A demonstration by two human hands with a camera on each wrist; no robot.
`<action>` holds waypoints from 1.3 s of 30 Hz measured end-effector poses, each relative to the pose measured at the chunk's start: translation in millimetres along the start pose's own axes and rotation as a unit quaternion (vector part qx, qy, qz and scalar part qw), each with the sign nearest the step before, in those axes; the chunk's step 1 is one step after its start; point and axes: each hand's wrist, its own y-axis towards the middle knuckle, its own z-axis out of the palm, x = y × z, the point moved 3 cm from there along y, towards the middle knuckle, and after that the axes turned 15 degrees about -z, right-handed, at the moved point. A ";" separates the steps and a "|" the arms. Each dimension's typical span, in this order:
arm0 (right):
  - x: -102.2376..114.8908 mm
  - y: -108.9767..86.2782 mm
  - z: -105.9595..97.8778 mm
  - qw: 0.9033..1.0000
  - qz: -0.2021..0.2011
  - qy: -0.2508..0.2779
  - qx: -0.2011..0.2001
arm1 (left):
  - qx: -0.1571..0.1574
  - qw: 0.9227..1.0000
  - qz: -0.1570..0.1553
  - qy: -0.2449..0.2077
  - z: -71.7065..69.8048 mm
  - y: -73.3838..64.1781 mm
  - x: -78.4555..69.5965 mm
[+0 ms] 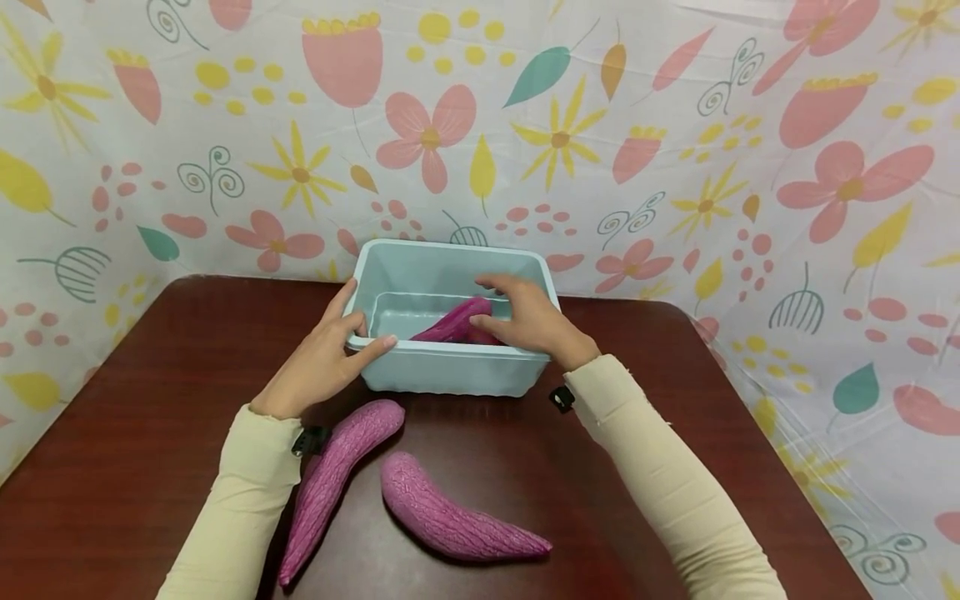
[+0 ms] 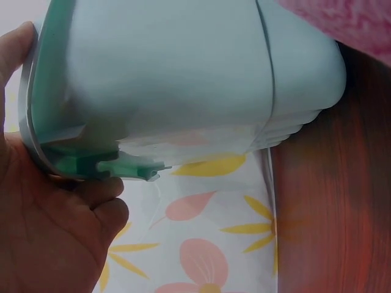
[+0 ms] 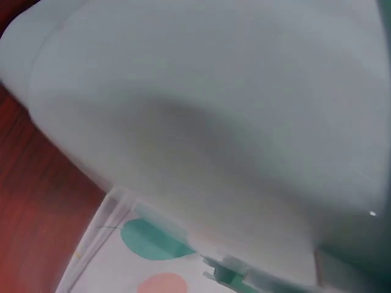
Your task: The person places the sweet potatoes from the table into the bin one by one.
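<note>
A pale blue plastic bin stands at the back of the table. My left hand grips its left front corner, with the thumb on the front rim and fingers around the side. In the left wrist view, the left hand holds the bin's rim. My right hand reaches over the bin's right side with fingers spread apart. Its thumb overlaps the end of a long purple eggplant lying inside; the front wall hides the lower part. The right wrist view shows mostly the bin's outer wall.
Two more curved purple eggplants lie in front of the bin: one eggplant beside the left forearm, another eggplant nearer the middle. The dark red-brown table meets a flower-printed cloth behind.
</note>
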 end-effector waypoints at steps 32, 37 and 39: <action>48.4 -17.1 11.6 0.955 -0.244 0.088 -0.142 | -0.002 1.000 -0.006 0.001 -0.1 2.2 1.5; 64.2 -18.1 19.0 0.922 -0.320 0.147 -0.159 | -0.002 1.000 -0.006 0.003 0.6 2.0 2.3; 68.5 -19.2 23.8 0.918 -0.330 0.161 -0.153 | -0.003 1.000 -0.005 0.002 0.8 2.0 2.3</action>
